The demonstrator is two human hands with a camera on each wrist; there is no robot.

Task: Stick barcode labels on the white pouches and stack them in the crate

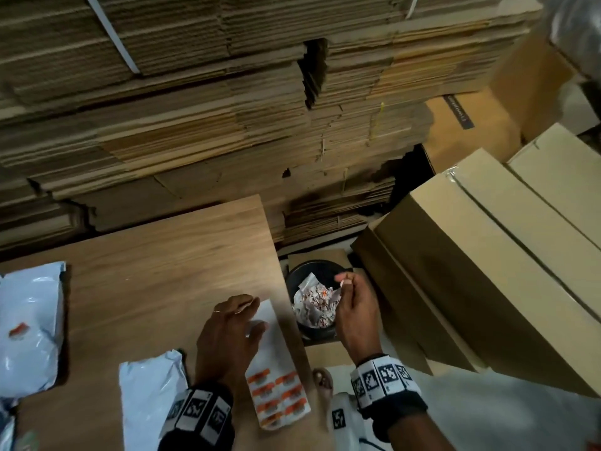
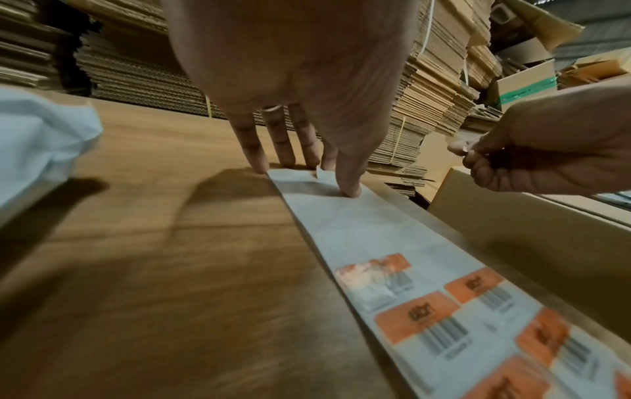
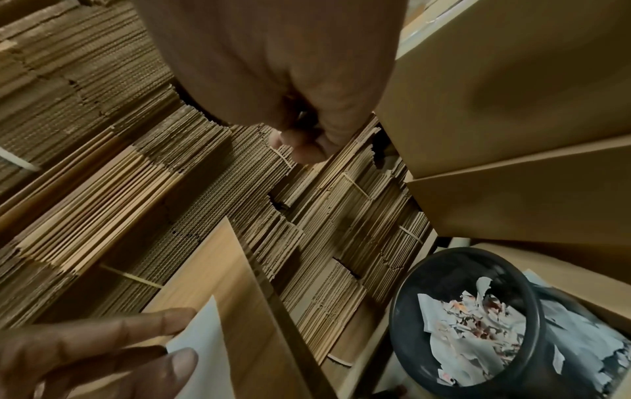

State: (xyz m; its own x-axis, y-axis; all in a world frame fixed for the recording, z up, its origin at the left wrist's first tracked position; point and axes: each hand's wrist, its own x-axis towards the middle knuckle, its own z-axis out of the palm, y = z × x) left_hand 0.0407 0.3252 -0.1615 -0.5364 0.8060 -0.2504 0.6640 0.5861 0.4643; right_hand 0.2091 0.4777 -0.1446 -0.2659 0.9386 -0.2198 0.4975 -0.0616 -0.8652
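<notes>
My left hand (image 1: 240,317) lies flat with straight fingers on the blank upper end of a white label sheet (image 1: 276,362) and presses it to the wooden table (image 1: 162,262). Orange barcode labels (image 1: 279,395) fill the sheet's near end. The left wrist view shows the fingertips (image 2: 350,189) on the label sheet (image 2: 358,229). My right hand (image 1: 344,284) hovers over a black bin (image 1: 312,263), its thumb and fingers pinching a small pale scrap. Two white pouches lie on the table, one at the far left (image 1: 29,320) and one beside my left wrist (image 1: 149,395).
The black bin (image 3: 461,251) stands off the table's right edge, holding crumpled backing paper (image 3: 471,332). Large closed cardboard boxes (image 1: 471,255) crowd the right side. A tall stack of flattened cardboard (image 1: 195,109) walls off the back of the table.
</notes>
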